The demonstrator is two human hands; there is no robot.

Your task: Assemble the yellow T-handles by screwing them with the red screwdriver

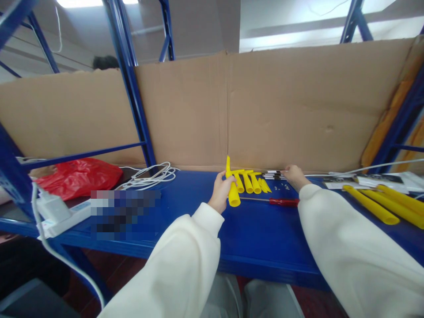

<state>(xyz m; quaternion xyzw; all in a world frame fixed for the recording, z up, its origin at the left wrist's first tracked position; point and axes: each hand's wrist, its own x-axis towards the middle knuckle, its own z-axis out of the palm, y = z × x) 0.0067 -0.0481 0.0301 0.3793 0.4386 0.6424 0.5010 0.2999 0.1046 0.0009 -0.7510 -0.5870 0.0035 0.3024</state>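
Observation:
My left hand (221, 191) is closed around a yellow T-shaped plastic part (233, 196), held upright with its wide round end toward me. Just right of it, several similar yellow parts (247, 183) lie in a row on the blue shelf. My right hand (294, 175) reaches to the back of the shelf, beside a group of small black-and-white pieces (273, 175). Its fingers are bent together, and what they hold, if anything, is too small to make out. A screwdriver with a red handle (283, 202) lies between my hands. Tiny pieces (286, 186) are scattered behind it.
Long yellow tubes (372, 205) and flat packets (380, 180) lie at the right. On the left are a red plastic bag (81, 176), a coiled white cable (150, 176) and a white power strip (68, 221). A cardboard panel (281, 110) stands behind the blue shelf (265, 243).

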